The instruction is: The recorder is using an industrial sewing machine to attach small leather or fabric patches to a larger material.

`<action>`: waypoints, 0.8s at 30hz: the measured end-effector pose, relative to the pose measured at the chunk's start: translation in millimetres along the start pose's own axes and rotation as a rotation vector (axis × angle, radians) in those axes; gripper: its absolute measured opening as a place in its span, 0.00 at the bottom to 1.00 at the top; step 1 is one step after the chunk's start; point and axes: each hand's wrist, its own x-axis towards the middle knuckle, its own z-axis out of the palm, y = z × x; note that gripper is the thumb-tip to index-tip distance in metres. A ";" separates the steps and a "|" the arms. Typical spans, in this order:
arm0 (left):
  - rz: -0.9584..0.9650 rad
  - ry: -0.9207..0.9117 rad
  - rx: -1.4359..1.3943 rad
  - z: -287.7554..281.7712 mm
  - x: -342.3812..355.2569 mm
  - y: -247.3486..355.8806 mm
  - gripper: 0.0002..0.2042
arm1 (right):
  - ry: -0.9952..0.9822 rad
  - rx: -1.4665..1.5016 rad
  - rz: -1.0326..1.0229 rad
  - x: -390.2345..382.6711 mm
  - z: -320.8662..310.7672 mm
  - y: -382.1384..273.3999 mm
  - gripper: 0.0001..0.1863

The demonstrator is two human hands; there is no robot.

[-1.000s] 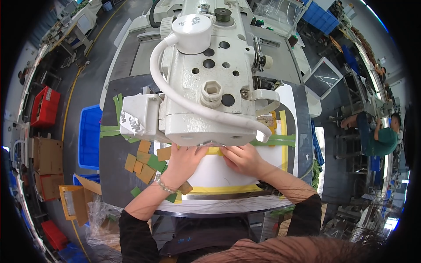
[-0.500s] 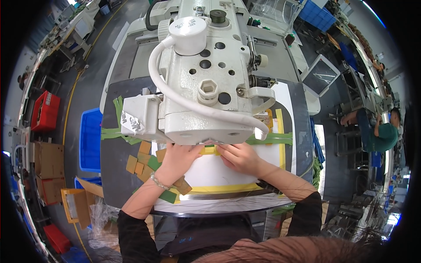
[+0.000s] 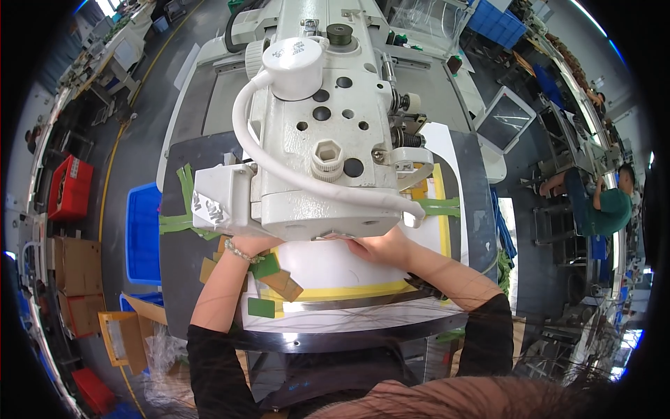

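A white sewing machine head (image 3: 328,174) stands over the work and covers much of both hands. My left hand (image 3: 257,244), with a beaded bracelet (image 3: 242,252) at its wrist, reaches under the head's left side; its fingers are hidden. My right hand (image 3: 385,248) lies at the head's front edge over a white sheet (image 3: 335,269), thumb and fingers drawn together; what they hold, if anything, is hidden. Small tan patches (image 3: 283,282) and green patches (image 3: 262,308) lie loose near my left wrist. Yellow tape (image 3: 349,291) borders the sheet.
Green tape strips (image 3: 183,222) stick to the dark tabletop (image 3: 202,150). A blue bin (image 3: 144,234) and cardboard boxes (image 3: 78,265) stand on the left. At the right are a tilted screen (image 3: 507,120) and a seated person in green (image 3: 606,209).
My left hand has moved left and under the machine head, hiding its fingers. The right hand shifted slightly. Patches near the left wrist have moved. The yellow piece between my hands is no longer visible.
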 end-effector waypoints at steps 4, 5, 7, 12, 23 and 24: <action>0.043 0.110 0.124 13.6 8.5 -16.6 0.33 | -0.003 -0.030 0.031 -13.6 -0.9 9.5 0.10; 0.044 0.088 0.095 16.7 11.5 -19.4 0.33 | 0.006 -0.041 0.046 -16.3 -2.2 9.5 0.10; 0.036 0.033 0.031 23.1 16.1 -26.8 0.33 | 0.012 -0.043 0.062 -16.3 -0.1 11.3 0.10; 0.117 0.122 -0.065 21.0 22.6 -6.3 0.29 | 0.007 -0.131 0.037 -15.5 -2.5 12.2 0.10; 0.072 0.255 -0.123 -7.2 1.8 60.2 0.22 | 0.032 -0.104 0.047 -16.2 -4.1 12.0 0.09; 0.073 0.257 -0.120 -4.7 -3.8 57.7 0.22 | 0.032 -0.107 0.042 -15.6 -3.3 11.6 0.10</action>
